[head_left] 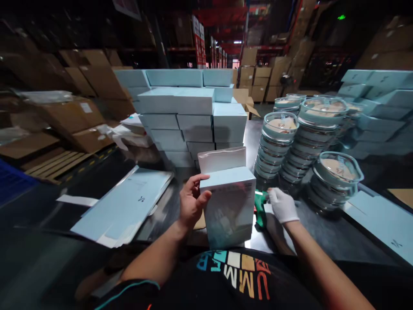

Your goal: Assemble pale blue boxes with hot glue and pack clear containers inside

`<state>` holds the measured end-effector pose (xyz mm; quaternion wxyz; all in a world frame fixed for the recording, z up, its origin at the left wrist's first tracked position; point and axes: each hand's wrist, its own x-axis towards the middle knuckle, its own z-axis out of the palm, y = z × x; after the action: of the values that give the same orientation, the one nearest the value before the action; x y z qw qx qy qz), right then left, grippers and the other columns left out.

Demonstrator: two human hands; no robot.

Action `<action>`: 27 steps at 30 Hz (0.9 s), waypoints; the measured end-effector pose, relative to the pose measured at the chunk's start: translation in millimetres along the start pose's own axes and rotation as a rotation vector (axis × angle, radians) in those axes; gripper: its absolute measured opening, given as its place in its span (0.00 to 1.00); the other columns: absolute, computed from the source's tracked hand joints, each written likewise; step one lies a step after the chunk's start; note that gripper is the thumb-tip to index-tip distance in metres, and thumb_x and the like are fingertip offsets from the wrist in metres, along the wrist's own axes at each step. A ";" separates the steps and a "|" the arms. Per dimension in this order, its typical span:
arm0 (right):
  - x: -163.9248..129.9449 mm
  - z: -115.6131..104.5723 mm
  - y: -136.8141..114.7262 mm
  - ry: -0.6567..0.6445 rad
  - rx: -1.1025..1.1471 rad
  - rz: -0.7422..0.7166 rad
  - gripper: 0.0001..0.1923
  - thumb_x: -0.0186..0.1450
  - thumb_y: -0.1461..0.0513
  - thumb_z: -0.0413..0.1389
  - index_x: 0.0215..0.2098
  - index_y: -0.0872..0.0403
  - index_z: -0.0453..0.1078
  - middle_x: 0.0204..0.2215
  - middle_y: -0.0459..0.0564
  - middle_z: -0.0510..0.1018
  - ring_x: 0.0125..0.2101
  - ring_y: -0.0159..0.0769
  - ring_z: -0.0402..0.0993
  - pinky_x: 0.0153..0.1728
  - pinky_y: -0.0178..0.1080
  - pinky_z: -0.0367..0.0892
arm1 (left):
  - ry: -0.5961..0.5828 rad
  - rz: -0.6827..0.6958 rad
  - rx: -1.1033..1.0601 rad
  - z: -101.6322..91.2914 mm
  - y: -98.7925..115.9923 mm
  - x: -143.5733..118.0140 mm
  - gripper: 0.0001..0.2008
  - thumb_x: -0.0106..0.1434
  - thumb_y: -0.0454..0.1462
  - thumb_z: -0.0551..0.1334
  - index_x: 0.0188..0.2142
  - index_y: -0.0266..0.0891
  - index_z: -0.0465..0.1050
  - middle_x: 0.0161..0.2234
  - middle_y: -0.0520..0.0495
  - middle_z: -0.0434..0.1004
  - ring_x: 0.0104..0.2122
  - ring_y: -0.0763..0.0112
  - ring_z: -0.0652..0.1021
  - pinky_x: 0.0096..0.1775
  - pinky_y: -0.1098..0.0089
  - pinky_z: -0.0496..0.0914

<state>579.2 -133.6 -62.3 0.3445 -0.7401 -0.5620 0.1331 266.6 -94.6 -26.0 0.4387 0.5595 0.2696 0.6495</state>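
Observation:
My left hand [192, 200] grips the left side of a pale blue box [229, 206] that stands upright on the dark table [325, 234] against my body, its white lid flap [222, 158] raised behind. My right hand [283, 205], in a white glove, rests on the table just right of the box, fingers on a green tool [260, 208] that is partly hidden behind the box.
A tall pile of closed blue boxes [190, 120] stands behind. Stacks of clear lidded containers [284, 142] sit at right, one low stack [335, 181] nearer. Flat box blanks [125, 206] lie at left and at right [383, 224]. Cardboard cartons [71, 116] fill the warehouse around.

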 end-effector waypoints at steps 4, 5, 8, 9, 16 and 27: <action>-5.1 -11.9 -55.4 -0.046 0.666 -0.126 0.41 0.70 0.31 0.47 0.63 0.51 0.71 0.56 0.59 0.83 0.55 0.52 0.82 0.56 0.53 0.76 | -0.065 0.063 -0.003 10.3 -1.3 -0.1 0.30 0.55 0.59 0.78 0.47 0.41 0.81 0.41 0.45 0.82 0.40 0.63 0.82 0.42 0.69 0.75; -6.7 -14.7 -71.8 -0.100 0.798 -0.159 0.40 0.69 0.32 0.52 0.64 0.50 0.71 0.57 0.58 0.83 0.56 0.52 0.81 0.57 0.53 0.76 | -0.084 0.088 0.000 12.6 -2.1 0.0 0.30 0.55 0.59 0.79 0.46 0.42 0.82 0.43 0.44 0.82 0.40 0.63 0.82 0.42 0.69 0.75; -10.0 -19.7 -107.4 -0.168 0.886 -0.227 0.32 0.65 0.39 0.64 0.57 0.50 0.75 0.54 0.55 0.84 0.57 0.53 0.79 0.61 0.52 0.73 | -0.144 0.133 0.007 15.1 -6.2 1.1 0.28 0.56 0.58 0.78 0.46 0.42 0.82 0.45 0.43 0.81 0.41 0.63 0.82 0.41 0.69 0.75; -10.3 -19.8 -112.3 -0.159 0.893 -0.221 0.31 0.64 0.40 0.65 0.55 0.51 0.75 0.54 0.55 0.83 0.57 0.53 0.79 0.61 0.52 0.73 | -0.162 0.133 0.009 14.3 -7.9 1.6 0.28 0.57 0.58 0.78 0.46 0.41 0.82 0.45 0.43 0.81 0.40 0.64 0.82 0.41 0.69 0.74; -6.4 -17.9 -80.2 -0.184 0.781 -0.397 0.39 0.56 0.40 0.75 0.57 0.48 0.71 0.65 0.60 0.77 0.64 0.54 0.75 0.67 0.55 0.69 | -0.200 0.196 -0.010 11.3 -19.0 4.7 0.22 0.63 0.53 0.76 0.47 0.41 0.78 0.55 0.40 0.79 0.48 0.59 0.85 0.46 0.65 0.78; -12.9 -29.7 -66.6 -0.272 0.637 -0.698 0.17 0.73 0.58 0.66 0.60 0.42 0.79 0.77 0.53 0.64 0.74 0.48 0.64 0.74 0.56 0.62 | -0.351 0.515 0.099 3.5 -15.4 22.7 0.16 0.68 0.49 0.73 0.50 0.45 0.83 0.49 0.42 0.79 0.56 0.52 0.81 0.60 0.49 0.77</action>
<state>543.0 -147.5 0.7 0.5012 -0.3411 -0.7478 0.2706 274.4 -68.1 -27.0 0.2718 0.7335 0.0704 0.6190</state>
